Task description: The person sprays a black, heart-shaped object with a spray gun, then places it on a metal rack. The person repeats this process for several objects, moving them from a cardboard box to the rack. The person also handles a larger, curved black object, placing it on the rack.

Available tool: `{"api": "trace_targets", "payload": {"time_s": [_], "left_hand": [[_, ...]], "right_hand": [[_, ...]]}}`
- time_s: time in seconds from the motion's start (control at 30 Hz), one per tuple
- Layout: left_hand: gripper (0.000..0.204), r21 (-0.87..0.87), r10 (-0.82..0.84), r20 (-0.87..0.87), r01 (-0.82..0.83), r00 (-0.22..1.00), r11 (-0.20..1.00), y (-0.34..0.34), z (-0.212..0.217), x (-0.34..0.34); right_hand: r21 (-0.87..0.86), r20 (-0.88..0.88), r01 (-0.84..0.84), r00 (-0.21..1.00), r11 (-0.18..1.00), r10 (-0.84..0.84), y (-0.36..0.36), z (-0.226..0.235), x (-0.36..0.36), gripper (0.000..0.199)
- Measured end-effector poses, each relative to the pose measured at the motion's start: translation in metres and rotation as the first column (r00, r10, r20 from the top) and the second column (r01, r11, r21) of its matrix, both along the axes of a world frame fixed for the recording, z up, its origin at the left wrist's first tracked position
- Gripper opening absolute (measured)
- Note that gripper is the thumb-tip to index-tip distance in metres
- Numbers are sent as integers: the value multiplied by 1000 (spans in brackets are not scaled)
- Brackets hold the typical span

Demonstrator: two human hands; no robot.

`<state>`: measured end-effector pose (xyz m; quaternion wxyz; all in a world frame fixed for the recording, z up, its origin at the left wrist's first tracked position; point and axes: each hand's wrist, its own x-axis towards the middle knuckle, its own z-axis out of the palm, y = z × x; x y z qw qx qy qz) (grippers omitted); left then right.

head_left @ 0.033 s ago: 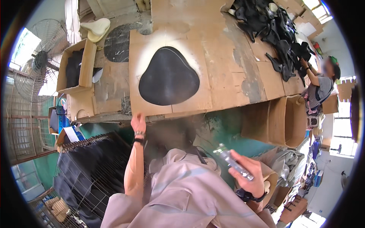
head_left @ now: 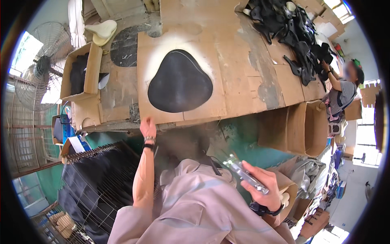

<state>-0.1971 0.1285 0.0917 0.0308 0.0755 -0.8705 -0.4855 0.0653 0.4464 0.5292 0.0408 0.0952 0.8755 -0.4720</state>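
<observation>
A black, smooth, rounded-triangle sheet (head_left: 180,83) lies flat on the cardboard-covered table (head_left: 235,89), in the middle of a whitish sprayed patch. My left hand (head_left: 148,127) is closed at the table's front edge, just below the sheet's lower left side and apart from it. Whether its fingertips pinch anything is hidden. Low on the right, in front of the table, my right hand (head_left: 264,185) is wrapped round a silver metal spray gun (head_left: 246,175). The gun's front end points up and left, clear of the sheet.
Black saddle-shaped parts (head_left: 298,44) are heaped at the far right, where another person (head_left: 343,87) handles them. A cardboard box (head_left: 83,73) with black pieces and a cream saddle-shaped pad (head_left: 103,30) sit at left. Below stand a wire rack (head_left: 97,179) and a large carton (head_left: 292,126).
My right hand and the spray gun have shifted slightly left. My left hand has risen a little at the table's edge. The black sheet has stayed put.
</observation>
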Motion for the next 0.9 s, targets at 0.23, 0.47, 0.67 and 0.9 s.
{"api": "trace_targets", "payload": {"time_s": [0.23,0.47,0.67,0.9], "left_hand": [[47,-365,67,154,-6,986,931,65,32,-59],[48,-499,48,111,13,993,866,74,43,-57],[40,-488,-3,113,58,994,871,70,40,-60],[34,271,269,379,-384,886,883,78,19,-76]], "right_hand": [[139,-110,270,960,953,-256,7,-5,15,56],[116,-53,302,953,946,-298,12,0,40,56],[26,-148,315,940,949,-308,15,-7,26,58],[53,-99,327,942,944,-321,27,-10,34,57]]}}
